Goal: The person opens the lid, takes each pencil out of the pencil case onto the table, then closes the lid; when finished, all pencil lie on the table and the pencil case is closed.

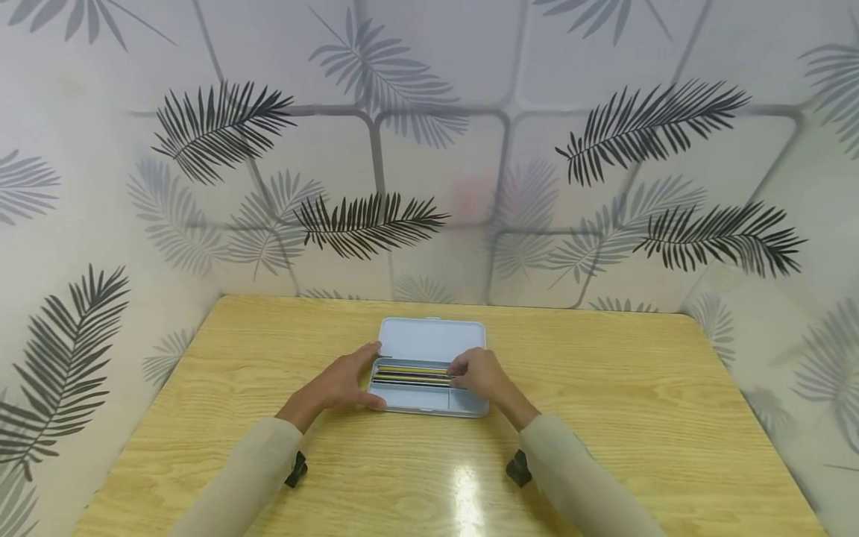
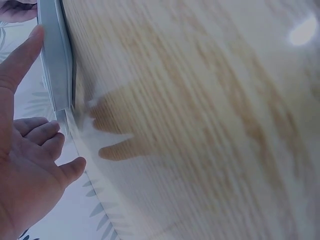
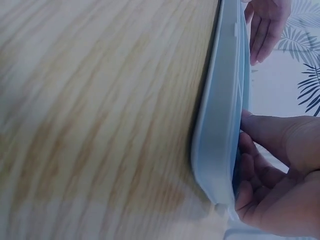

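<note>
A light blue pencil case (image 1: 411, 399) lies on the table with its lid (image 1: 431, 339) folded back. Several slim pencils (image 1: 411, 375), some yellow and some dark, lie side by side in its long rear compartment. My left hand (image 1: 344, 380) spans the left end of the case, thumb along the front edge, fingers by the back corner. The left wrist view shows that thumb (image 2: 25, 57) extended at the case wall. Over the right end of the pencils, my right hand (image 1: 485, 373) pinches them with curled fingers. The case wall partly hides its fingertips in the right wrist view.
The wood-grain table (image 1: 604, 403) extends around the case on all sides. A wall with a leaf pattern (image 1: 372, 224) stands behind it and at both sides. The front of the case has a long section and a small right section.
</note>
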The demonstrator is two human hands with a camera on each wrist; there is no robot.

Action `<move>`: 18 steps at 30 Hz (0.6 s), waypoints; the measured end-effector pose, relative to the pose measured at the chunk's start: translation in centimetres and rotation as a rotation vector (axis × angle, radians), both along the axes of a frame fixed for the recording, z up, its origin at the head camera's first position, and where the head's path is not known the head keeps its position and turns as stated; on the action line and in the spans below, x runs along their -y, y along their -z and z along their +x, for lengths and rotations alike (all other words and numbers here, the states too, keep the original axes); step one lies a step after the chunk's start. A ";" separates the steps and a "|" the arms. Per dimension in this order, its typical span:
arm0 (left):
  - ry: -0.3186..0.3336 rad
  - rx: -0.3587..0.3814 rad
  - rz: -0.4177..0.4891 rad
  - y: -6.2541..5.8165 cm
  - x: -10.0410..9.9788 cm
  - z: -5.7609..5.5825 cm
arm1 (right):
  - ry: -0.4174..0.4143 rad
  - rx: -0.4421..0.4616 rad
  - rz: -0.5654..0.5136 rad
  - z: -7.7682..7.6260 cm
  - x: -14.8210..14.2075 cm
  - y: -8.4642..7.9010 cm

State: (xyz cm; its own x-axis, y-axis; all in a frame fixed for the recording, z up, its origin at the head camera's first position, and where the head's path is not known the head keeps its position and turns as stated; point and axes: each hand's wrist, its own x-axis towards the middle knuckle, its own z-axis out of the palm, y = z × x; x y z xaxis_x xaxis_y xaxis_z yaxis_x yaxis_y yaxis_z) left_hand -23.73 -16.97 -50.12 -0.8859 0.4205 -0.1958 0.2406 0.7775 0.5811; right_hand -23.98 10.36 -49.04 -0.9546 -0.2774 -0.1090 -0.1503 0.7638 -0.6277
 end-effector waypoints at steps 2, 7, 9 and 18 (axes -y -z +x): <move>0.000 -0.001 -0.004 0.0 0.0 0.0 | 0.004 -0.013 0.003 0.1 0.1 -0.1; -0.010 0.010 0.001 -0.1 -0.1 0.0 | 0.010 -0.032 0.022 0.2 0.5 -0.2; -0.013 0.015 0.007 -0.2 -0.1 0.1 | 0.016 -0.020 0.036 0.2 0.6 -0.3; -0.020 0.010 0.014 -0.2 -0.1 0.1 | 0.019 0.022 0.079 -0.4 0.9 -0.5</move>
